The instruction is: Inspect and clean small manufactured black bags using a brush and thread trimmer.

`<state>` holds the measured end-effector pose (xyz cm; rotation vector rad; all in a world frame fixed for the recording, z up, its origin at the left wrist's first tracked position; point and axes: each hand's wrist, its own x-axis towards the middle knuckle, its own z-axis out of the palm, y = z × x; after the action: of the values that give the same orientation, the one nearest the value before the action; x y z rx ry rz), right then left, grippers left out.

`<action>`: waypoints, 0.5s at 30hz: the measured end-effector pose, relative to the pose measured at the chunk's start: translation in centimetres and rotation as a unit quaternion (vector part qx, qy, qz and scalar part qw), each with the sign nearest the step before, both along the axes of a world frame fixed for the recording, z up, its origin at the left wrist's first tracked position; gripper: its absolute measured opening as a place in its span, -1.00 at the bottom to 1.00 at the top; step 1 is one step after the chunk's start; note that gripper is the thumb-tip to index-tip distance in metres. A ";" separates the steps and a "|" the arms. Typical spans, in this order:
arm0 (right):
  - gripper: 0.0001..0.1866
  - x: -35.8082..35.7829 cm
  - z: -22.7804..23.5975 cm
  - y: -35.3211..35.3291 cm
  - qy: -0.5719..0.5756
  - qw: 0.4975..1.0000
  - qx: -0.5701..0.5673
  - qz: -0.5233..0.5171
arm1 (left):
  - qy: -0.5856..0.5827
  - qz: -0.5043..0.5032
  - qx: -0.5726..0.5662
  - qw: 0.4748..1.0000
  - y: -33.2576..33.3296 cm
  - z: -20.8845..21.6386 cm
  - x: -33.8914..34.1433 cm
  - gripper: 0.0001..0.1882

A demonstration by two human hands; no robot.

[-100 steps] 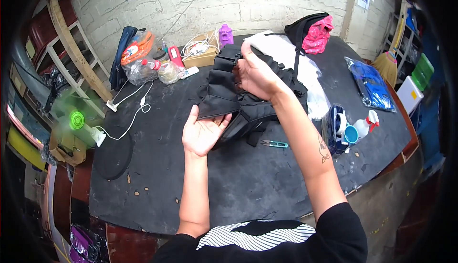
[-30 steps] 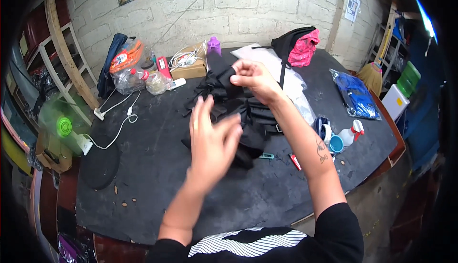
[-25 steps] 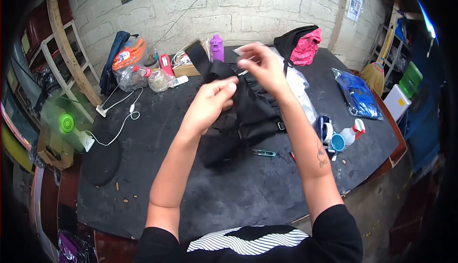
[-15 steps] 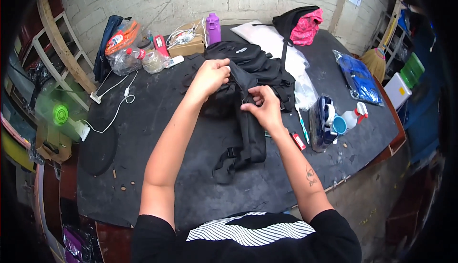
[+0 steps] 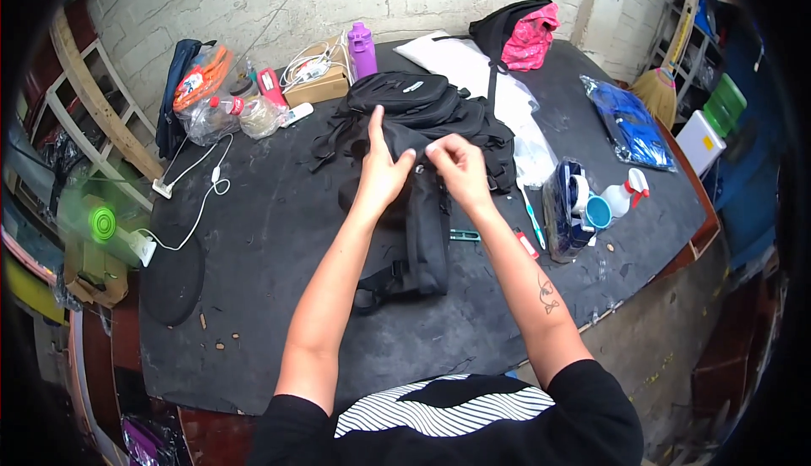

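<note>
A black backpack (image 5: 477,119) lies on the dark table, with a padded shoulder strap (image 5: 427,242) hanging toward me and its webbing and buckle at the near end. My left hand (image 5: 384,174) is at the strap's upper end, one finger stretched up and the thumb apart from it. Its other fingers are partly hidden against the black fabric. Close beside it, my right hand (image 5: 460,170) has thumb and fingers pinched together on the strap's fabric near the top. A small shiny bit shows on the strap between the hands.
Behind stand a purple bottle (image 5: 361,50), a cardboard box (image 5: 317,86) with a white cable, and bagged items. To the right are a toothbrush (image 5: 532,219), blue cup (image 5: 597,212), spray bottle (image 5: 623,194) and wrapped blue pack (image 5: 629,124). A green fan (image 5: 102,223) is at left.
My left hand has moved down and right, from a closed grip to stretched fingers. My right hand has shifted slightly up and left; the strap has swung a little left.
</note>
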<state>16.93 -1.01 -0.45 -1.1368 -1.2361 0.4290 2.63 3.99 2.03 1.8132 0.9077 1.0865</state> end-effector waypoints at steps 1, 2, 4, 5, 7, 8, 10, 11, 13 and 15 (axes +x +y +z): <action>-0.82 0.6 0.0 0.4 0.023 0.999 0.017 -0.026 | -0.074 -0.082 -0.093 0.989 -0.5 0.2 -0.4 -0.08; -0.81 1.9 -0.1 0.9 0.061 0.997 -0.021 -0.042 | -0.075 -0.083 -0.092 0.989 -0.8 0.1 -0.6 -0.08; -0.80 4.2 -1.6 1.9 0.104 0.989 -0.062 -0.079 | -0.159 -0.153 -0.097 0.970 -1.3 -0.1 -1.0 -0.11; -0.80 5.9 -3.5 2.7 0.109 0.983 -0.071 -0.132 | -0.162 -0.157 -0.095 0.970 -1.2 -0.2 -1.0 -0.11; -0.80 6.9 -5.7 2.5 0.155 0.972 -0.152 -0.088 | -0.193 -0.199 -0.160 0.948 -0.6 -1.2 -2.7 -0.12; -0.80 5.7 -6.0 1.9 0.174 0.973 -0.135 -0.067 | -0.216 -0.195 -0.204 0.935 -0.6 -1.2 -3.3 -0.16; -0.79 4.3 -6.7 -0.1 0.209 0.964 -0.155 -0.061 | -0.208 -0.162 -0.186 0.946 -1.3 -0.8 -4.3 -0.18; -0.78 4.0 -7.3 -1.3 0.242 0.953 -0.174 -0.059 | -0.202 -0.132 -0.170 0.956 -1.9 -0.8 -4.5 -0.20; -0.80 6.1 -12.7 -3.3 0.068 0.987 -0.112 -0.098 | -0.113 0.010 -0.010 0.994 -4.9 -1.5 -3.0 -0.44; -0.76 5.2 -14.8 -6.2 -0.193 0.959 -0.151 -0.143 | -0.007 0.102 0.150 0.983 -7.6 -2.0 -2.6 -0.59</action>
<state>22.09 -7.26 -15.28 -1.6966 -1.3407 0.1815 0.04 -3.57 0.01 1.9826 0.9807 1.4261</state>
